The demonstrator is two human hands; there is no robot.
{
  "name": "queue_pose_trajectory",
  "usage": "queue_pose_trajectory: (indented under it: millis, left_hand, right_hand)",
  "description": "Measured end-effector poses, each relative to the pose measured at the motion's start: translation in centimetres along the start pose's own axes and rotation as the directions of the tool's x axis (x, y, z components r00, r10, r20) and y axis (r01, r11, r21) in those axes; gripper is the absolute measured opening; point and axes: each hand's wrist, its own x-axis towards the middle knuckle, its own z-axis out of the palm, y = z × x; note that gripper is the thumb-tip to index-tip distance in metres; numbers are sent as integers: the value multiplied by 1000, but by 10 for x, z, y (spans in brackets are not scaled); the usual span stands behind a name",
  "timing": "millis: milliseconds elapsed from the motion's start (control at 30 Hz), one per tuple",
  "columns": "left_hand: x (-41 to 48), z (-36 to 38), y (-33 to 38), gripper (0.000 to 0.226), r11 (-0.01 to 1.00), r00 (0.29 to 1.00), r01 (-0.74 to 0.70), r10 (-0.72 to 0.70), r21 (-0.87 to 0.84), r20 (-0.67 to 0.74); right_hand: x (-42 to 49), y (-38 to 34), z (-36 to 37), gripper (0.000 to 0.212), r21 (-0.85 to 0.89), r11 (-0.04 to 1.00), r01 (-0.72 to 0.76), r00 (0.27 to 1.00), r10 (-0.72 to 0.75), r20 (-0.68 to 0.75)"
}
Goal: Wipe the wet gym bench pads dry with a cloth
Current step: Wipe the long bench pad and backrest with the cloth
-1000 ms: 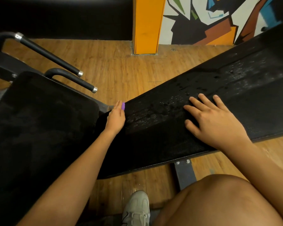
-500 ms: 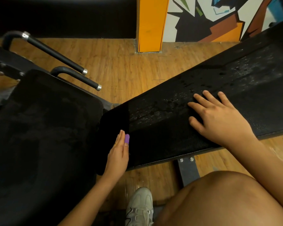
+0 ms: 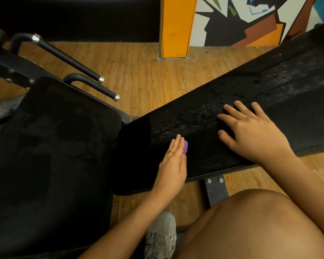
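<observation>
The long black back pad (image 3: pixel 269 101) runs from the centre up to the right, and water droplets (image 3: pixel 198 116) speckle its far half. Its left end and near strip look darker and matte. My left hand (image 3: pixel 173 165) lies edge-on over the pad's near left part, with straight fingers and thumb pinching a small purple thing (image 3: pixel 185 147) against the pad. No more of that purple thing shows. My right hand (image 3: pixel 251 133) rests flat on the pad with its fingers spread. The black seat pad (image 3: pixel 51 156) fills the left.
Two black handle bars (image 3: pixel 94 86) with metal ends stick out behind the seat pad. A grey bench bracket (image 3: pixel 215 191) stands under the back pad. My knee (image 3: pixel 251 227) and a pale shoe (image 3: pixel 161 236) are below. Behind the wooden floor (image 3: pixel 138 71) rises an orange pillar (image 3: pixel 176 25).
My left hand slid with the purple thing from the pad's far edge to its near edge, then shifted right onto the pad. My right hand stayed flat in place.
</observation>
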Motion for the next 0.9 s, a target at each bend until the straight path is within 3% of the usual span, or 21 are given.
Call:
queue_pose_trajectory:
  millis: [167,367,433,533,600,734,834,900]
  left_hand:
    - [-3,-24,-44,56,999,999,-35,34,21,36]
    - [25,-61,-122,52,980,978,200,-200,1,-62]
    - [29,-62,-130,51,978,975,208,-210,-36,-71]
    - [21,-63,-125,52,996,996,77,-75,-49,38]
    - [10,-61,-110,54,993,978,-112,114,-23,177]
    - [-7,-51,-89,54,822,777,-565,500,73,383]
    - [11,-56,-101,55,672,655,-728,619,140,435]
    - [25,-58,-108,60,637,627,-756,636,154,450]
  right_hand:
    - [-2,0,2,60,11,1000,10,999,-10,-39]
    - [-3,1,2,58,19,1000,18,999,-17,-37]
    - [-3,1,0,61,27,999,17,999,-16,-33]
    - [-3,-1,-1,61,31,999,10,999,-9,-35]
    - [-2,-2,0,61,33,999,9,999,-8,-33]
    - [-2,-1,0,61,36,999,14,999,-12,-40]
    - [-4,-1,1,60,36,999,14,999,-12,-48]
    - [-3,-1,2,58,31,999,19,999,-17,-44]
